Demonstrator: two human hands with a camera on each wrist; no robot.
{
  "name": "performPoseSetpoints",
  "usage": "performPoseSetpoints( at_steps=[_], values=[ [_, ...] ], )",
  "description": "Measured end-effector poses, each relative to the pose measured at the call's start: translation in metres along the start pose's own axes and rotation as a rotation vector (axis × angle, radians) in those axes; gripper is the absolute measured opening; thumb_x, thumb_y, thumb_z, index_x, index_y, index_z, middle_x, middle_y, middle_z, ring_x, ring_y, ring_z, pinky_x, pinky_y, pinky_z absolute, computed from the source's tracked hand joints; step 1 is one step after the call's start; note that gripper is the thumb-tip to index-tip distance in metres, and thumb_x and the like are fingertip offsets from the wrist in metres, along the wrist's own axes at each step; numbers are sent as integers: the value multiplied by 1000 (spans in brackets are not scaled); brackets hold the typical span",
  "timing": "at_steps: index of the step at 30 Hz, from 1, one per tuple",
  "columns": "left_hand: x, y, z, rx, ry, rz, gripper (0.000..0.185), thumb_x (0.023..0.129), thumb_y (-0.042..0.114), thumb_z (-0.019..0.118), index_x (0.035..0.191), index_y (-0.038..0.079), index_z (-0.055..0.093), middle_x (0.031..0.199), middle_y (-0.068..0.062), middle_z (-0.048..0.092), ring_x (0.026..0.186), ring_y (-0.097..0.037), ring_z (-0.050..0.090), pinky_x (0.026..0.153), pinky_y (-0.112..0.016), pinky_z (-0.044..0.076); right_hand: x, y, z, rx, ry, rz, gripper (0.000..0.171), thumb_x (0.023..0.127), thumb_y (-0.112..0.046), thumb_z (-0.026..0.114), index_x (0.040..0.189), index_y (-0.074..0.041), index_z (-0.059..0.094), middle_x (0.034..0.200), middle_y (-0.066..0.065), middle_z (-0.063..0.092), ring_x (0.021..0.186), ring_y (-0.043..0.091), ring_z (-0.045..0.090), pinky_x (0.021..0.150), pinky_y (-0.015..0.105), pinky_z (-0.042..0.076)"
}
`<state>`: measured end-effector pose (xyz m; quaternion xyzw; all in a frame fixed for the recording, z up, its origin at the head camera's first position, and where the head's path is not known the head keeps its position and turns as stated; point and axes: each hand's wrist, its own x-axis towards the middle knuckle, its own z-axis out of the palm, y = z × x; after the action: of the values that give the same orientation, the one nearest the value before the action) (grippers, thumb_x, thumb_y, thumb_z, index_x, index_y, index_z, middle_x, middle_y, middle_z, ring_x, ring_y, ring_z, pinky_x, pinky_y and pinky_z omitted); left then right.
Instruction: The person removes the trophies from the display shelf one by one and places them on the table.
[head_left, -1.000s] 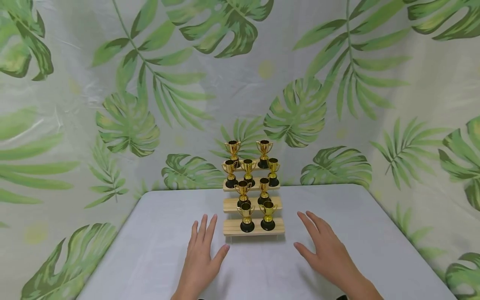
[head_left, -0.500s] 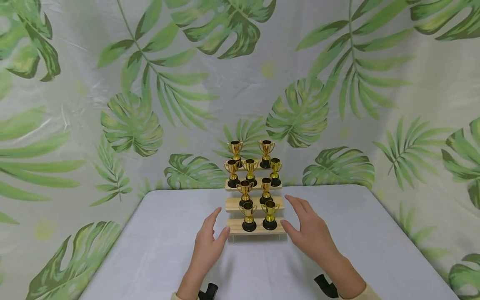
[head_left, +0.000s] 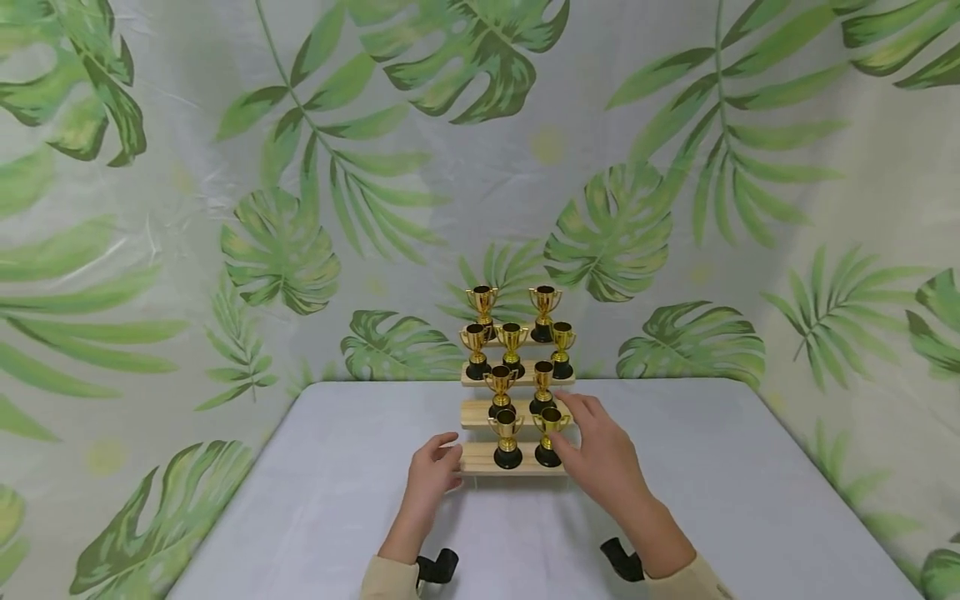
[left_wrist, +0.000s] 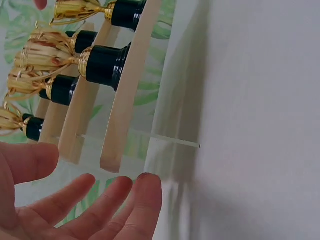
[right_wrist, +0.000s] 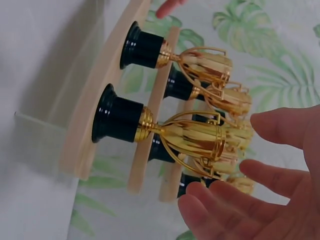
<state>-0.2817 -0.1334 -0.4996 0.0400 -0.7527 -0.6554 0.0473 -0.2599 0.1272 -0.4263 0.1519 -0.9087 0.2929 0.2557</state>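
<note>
A tiered wooden shelf (head_left: 476,457) on clear supports holds several small gold trophy cups with black bases. My right hand (head_left: 603,454) is at the front-right trophy (head_left: 551,418) on the lowest tier. In the right wrist view, thumb and fingers stand spread to either side of the cup (right_wrist: 195,137), with a gap showing. The front-left trophy (head_left: 507,427) stands beside it. My left hand (head_left: 432,475) is at the left end of the lowest tier, fingers bent and holding nothing. In the left wrist view, its fingertips (left_wrist: 149,187) are just off the plank end (left_wrist: 111,159).
Two trophies stand on the second tier, three on the third and two on top, such as the upper-left trophy (head_left: 482,302). A white cloth covers the table (head_left: 337,500). Behind hangs a leaf-patterned curtain (head_left: 480,183). A black wrist mount (head_left: 437,567) shows below the left hand.
Both hands have come in towards the shelf. The right hand has moved left to the front-right trophy; the left hand's fingers have bent beside the lowest tier. The head view has shifted slightly.
</note>
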Motion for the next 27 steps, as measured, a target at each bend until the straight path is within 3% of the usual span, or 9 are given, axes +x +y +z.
performPoseSetpoints(
  at_steps=[4,9,20,27],
  values=[
    [7,1,4,-95,-42,-76,42,101,20,59,137,-2,56,113,-21,62,85,-22,65,77,-46,59,5,2,3,-12,6,28,59,89,-26,77,143,-16,56,127,11,60,95,28,65,67,44,54],
    [18,1,2,-150,-90,-122,43,101,19,57,137,-4,55,110,-18,65,82,-20,68,75,-45,59,10,5,8,-1,-17,72,56,90,-27,77,141,-14,57,118,11,63,89,25,64,64,43,53],
    [37,-6,-5,-147,-164,-166,34,91,9,65,121,-7,65,98,-15,69,75,-20,67,68,-38,59,11,13,20,66,-39,102,53,88,-28,79,136,-15,62,110,7,67,85,20,63,62,36,50],
    [40,-10,-5,-133,-173,-175,33,91,5,68,119,-10,64,103,-23,69,80,-24,68,64,-34,58,10,14,26,105,-13,100,42,88,-22,80,127,-14,68,106,5,69,82,21,65,64,37,52]
  ],
)
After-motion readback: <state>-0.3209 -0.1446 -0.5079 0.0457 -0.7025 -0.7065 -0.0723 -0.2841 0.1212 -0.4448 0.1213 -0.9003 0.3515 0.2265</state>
